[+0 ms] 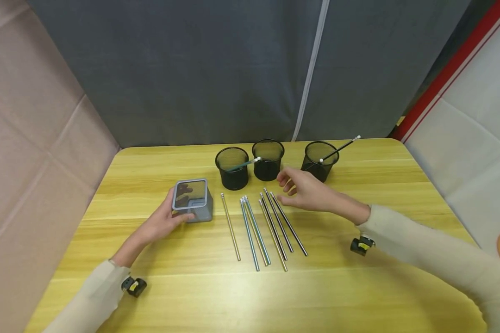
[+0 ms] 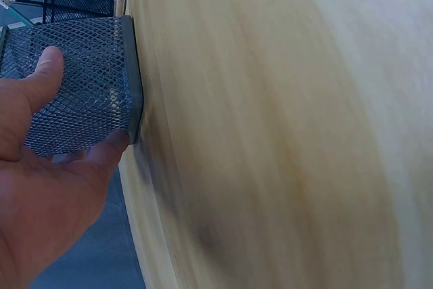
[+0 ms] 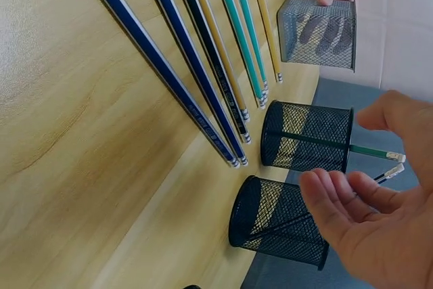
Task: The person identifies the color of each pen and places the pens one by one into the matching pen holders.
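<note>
My left hand [image 1: 160, 224] grips a grey square mesh pencil cup [image 1: 204, 212] at the table's left, thumb on its near side and fingers behind. In the left wrist view the thumb lies flat on the mesh [image 2: 88, 99]. My right hand [image 1: 310, 190] hovers with bent, loose fingers and nothing in them, between the pencils and the right-hand round cup. Several pencils lie side by side on the table: a gold pencil [image 1: 231, 227], teal pencils [image 1: 250, 235], another gold pencil [image 1: 273, 233] and dark blue pencils [image 3: 162, 62]. Their white eraser ends point away from me.
Three black round mesh cups stand at the back: a left cup [image 1: 234, 179] with a green pencil [image 3: 318, 141] leaning out, a middle cup [image 1: 267, 171], and a right cup [image 1: 322, 172] with a black pencil [image 1: 341, 148]. A grey partition [image 1: 191, 69] rises behind the table.
</note>
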{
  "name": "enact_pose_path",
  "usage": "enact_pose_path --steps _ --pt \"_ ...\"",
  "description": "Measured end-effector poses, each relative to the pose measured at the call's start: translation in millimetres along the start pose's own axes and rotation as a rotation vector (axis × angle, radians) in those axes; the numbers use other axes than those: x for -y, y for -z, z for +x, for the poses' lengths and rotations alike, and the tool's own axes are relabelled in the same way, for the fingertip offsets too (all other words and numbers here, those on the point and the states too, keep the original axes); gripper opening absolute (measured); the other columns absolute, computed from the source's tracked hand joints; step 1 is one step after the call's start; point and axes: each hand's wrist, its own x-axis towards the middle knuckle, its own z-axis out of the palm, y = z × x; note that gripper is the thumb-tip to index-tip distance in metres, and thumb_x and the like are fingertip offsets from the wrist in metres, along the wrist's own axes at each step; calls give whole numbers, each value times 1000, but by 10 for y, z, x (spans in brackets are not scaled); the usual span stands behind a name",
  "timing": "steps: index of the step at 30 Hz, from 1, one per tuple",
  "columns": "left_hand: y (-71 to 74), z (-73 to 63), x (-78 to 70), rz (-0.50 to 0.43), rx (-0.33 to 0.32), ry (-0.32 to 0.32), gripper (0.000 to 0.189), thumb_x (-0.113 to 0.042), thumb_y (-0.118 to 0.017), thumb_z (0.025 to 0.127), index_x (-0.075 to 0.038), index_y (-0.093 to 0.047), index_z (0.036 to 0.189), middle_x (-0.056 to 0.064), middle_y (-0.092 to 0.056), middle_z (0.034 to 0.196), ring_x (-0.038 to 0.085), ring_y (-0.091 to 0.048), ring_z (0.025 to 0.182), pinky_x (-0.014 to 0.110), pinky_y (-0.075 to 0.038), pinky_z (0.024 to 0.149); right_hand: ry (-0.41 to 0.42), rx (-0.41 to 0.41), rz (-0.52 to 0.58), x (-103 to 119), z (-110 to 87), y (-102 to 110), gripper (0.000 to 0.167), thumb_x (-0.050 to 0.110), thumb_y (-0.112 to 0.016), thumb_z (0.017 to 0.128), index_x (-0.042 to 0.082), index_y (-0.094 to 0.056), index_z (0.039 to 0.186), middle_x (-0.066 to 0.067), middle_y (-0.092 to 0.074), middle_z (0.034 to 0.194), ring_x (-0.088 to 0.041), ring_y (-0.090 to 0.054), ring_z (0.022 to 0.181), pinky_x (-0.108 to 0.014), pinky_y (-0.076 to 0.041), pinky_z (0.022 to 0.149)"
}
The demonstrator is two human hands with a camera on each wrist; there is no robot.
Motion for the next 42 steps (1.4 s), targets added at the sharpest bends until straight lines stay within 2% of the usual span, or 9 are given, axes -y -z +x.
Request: enact_pose_path --steps 8,16,22,30,42 --pt "2 5 14 -15 3 -7 85 7 -65 96 -7 -11 159 28 -31 154 45 -34 140 56 -36 110 -61 30 -41 -57 -20 0 37 8 -74 90 -4 -55 119 -12 -59 105 -35 -65 97 -33 -59 79" --pt "14 13 24 -12 3 -23 85 7 -66 95 -6 -11 159 29 -30 154 47 -32 140 58 -35 110 -89 -5 -75 -193 -28 -91 32 5 -76 87 -4 -56 111 -19 -63 100 -27 -65 86 -33 -57 70" --pt "14 15 17 5 -5 -34 85 7 -66 95 -5 -11 159 30 -30 154 47 -33 140 59 -35 110 -133 10 -113 -274 -27 -193 33 6 -77 86 -9 -57 108 -14 -62 92 -19 -59 76 -31 -52 66" --pt "7 11 14 -3 -5 -29 84 6 -66 96 -5 -12 159 29 -30 154 47 -32 140 60 -34 110 -218 63 -144 -327 -24 -331 28 9 -80 86 -3 -58 99 -2 -59 79 -15 -52 66 -30 -49 62" --pt "2 12 13 -9 -2 -7 84 7 -65 96 -6 -11 159 29 -30 154 46 -31 141 59 -33 111 -250 85 -178 -331 -29 -378 26 12 -78 87 0 -59 97 -2 -59 80 -16 -53 68 -32 -51 65"
